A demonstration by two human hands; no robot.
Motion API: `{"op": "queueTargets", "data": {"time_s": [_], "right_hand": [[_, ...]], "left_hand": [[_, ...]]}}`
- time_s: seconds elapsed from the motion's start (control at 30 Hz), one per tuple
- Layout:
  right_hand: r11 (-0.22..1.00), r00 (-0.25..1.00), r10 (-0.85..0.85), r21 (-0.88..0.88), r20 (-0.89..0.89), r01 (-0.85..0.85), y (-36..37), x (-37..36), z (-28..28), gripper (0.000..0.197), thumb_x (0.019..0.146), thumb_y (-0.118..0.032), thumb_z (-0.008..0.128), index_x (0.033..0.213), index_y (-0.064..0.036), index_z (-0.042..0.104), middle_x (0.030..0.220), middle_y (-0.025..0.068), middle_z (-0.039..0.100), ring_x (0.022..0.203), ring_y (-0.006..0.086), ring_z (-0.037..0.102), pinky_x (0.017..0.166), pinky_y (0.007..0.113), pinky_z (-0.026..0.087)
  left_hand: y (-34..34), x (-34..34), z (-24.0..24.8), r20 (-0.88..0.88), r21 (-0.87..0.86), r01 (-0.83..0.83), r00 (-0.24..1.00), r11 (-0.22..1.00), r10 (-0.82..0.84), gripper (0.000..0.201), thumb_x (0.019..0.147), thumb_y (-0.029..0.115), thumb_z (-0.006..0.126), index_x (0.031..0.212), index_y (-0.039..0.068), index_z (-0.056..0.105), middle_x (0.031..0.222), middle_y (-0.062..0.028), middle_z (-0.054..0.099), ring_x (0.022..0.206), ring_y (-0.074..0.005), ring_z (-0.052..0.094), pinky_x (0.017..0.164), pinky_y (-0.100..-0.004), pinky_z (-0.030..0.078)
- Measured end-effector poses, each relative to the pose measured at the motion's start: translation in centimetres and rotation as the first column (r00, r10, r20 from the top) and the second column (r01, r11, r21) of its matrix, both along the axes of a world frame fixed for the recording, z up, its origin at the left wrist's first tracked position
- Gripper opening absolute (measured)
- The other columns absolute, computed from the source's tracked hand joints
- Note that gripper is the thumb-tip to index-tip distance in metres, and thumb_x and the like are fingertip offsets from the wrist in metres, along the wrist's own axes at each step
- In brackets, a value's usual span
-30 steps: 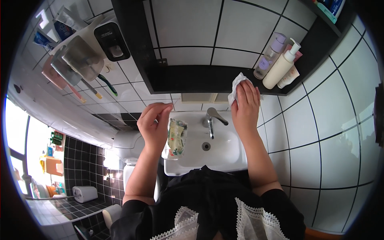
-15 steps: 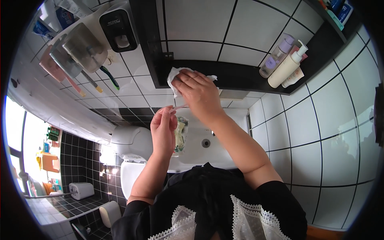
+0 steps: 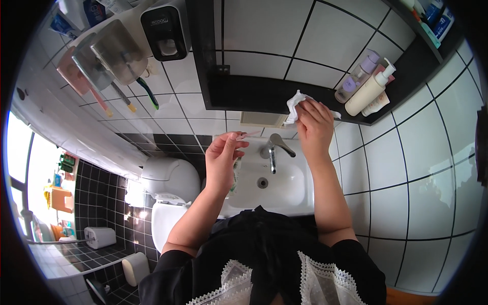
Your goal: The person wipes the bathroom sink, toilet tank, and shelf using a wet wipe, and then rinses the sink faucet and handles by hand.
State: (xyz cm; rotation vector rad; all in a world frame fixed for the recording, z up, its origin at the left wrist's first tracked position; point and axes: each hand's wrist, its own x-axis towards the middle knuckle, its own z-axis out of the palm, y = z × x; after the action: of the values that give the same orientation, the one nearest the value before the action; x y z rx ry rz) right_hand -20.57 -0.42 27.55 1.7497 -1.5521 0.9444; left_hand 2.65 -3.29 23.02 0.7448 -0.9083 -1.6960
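Observation:
My right hand [image 3: 316, 129] is closed over a crumpled white wipe [image 3: 295, 105] at the front edge of the black shelf [image 3: 254, 94]. Part of the wipe sticks out past the fingers on either side. Over the left side of the sink, my left hand [image 3: 221, 160] pinches a thin, pale pink strip [image 3: 249, 135] between thumb and forefinger; its exact kind is too small to tell. Behind that hand a green-and-white patterned packet [image 3: 235, 175] is mostly hidden.
A white sink [image 3: 249, 195] with a chrome faucet [image 3: 274, 150] lies below the shelf. Bottles, among them a cream pump bottle [image 3: 367, 95], stand at the shelf's right end. Cups with toothbrushes [image 3: 119, 53] and a black dispenser [image 3: 165, 33] hang at upper left. A toilet [image 3: 170, 178] is left of the sink.
My right hand has moved right along the shelf with the wipe, uncovering the faucet. My left hand has shifted slightly right, still pinching the pink strip.

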Motion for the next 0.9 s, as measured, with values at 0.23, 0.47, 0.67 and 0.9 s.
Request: {"op": "queueTargets", "data": {"time_s": [0.23, 0.47, 0.67, 0.9], "right_hand": [[0.996, 0.987, 0.084, -0.029, 0.137, -0.081, -2.7, 4.1, 1.0, 0.018, 0.069, -0.013, 0.079, 0.087, -0.0146, 0.075, 0.097, -0.004, 0.069, 0.096, 0.0194, 0.065, 0.084, 0.038, 0.047], [0.985, 0.961, 0.142, 0.064, 0.239, -0.162, -0.6, -0.1, 1.1, 0.021, 0.067, -0.002, 0.077, 0.087, -0.0062, 0.075, 0.096, 0.0046, 0.074, 0.095, 0.025, 0.069, 0.083, 0.035, 0.055], [0.991, 0.954, 0.136, -0.05, 0.268, -0.127, -1.4, 1.2, 0.8, 0.016, 0.062, -0.005, 0.08, 0.075, -0.0109, 0.072, 0.085, -0.0008, 0.071, 0.082, 0.023, 0.066, 0.071, 0.036, 0.051], [0.991, 0.962, 0.13, 0.001, 0.242, -0.134, -2.6, 4.0, 1.3, 0.016, 0.064, -0.008, 0.08, 0.077, -0.0147, 0.072, 0.082, -0.0045, 0.067, 0.08, 0.0221, 0.062, 0.072, 0.037, 0.047]], "left_hand": [[0.0, 0.6, -1.1, -0.157, 0.058, 0.091, 0.984, 0.994, -0.081, 0.021, 0.103, 0.023, 0.056, 0.107, 0.005, 0.065, 0.119, -0.012, 0.068, 0.088, -0.01, 0.068, 0.071, -0.0196, 0.049], [0.1, 0.8, -1.1, -0.225, 0.145, 0.095, 0.972, 0.985, -0.06, 0.02, 0.105, 0.022, 0.052, 0.108, 0.005, 0.062, 0.115, -0.0114, 0.068, 0.079, -0.0096, 0.067, 0.065, -0.0189, 0.05], [0.5, 1.1, -1.5, -0.204, 0.138, 0.087, 0.977, 0.987, -0.058, 0.019, 0.105, 0.023, 0.053, 0.107, 0.006, 0.062, 0.11, -0.0083, 0.07, 0.078, -0.0087, 0.066, 0.064, -0.0189, 0.05], [0.5, 1.3, -1.4, -0.193, 0.124, 0.11, 0.977, 0.986, -0.085, 0.019, 0.104, 0.023, 0.055, 0.106, 0.007, 0.063, 0.105, -0.0066, 0.071, 0.077, -0.0083, 0.066, 0.064, -0.0191, 0.05]]}}
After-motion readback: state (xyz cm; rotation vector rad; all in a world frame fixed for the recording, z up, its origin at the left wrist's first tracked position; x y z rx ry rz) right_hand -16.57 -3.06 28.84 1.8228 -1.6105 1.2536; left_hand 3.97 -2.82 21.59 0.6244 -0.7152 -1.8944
